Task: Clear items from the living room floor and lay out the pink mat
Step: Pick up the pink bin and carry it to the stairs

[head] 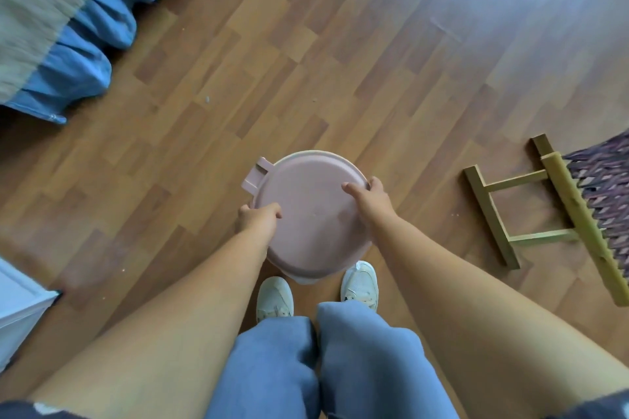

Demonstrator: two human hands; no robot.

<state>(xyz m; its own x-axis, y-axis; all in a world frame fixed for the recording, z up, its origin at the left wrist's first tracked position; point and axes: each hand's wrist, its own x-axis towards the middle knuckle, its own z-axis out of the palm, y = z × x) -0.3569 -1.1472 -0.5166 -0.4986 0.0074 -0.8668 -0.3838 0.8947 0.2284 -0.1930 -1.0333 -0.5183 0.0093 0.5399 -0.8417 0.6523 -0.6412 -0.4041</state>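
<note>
While the person stood on the wood floor (306, 44) and looked down, this is what showed, from left to right.

Blue cloth: a blue frilly cloth (85, 54) hung down to the floor at the far left, under a grey cover (37, 0).

White box: a white box corner (20, 303) sat at the low left edge.

Left hand: the left hand (257, 218) reached down with a straight arm and gripped the left rim of the pink basin, thumb on top.

Pink basin: the pink basin (309, 214) was round and turned bottom up, held over the white shoes (275, 296). Its square handle (257, 174) pointed up and left.

Right hand: the right hand (369, 197) gripped the right rim, fingers curled over the edge.

Stool: a wooden stool (544, 207) with a woven seat lay tipped on its side at the right, apart from the basin.
</note>
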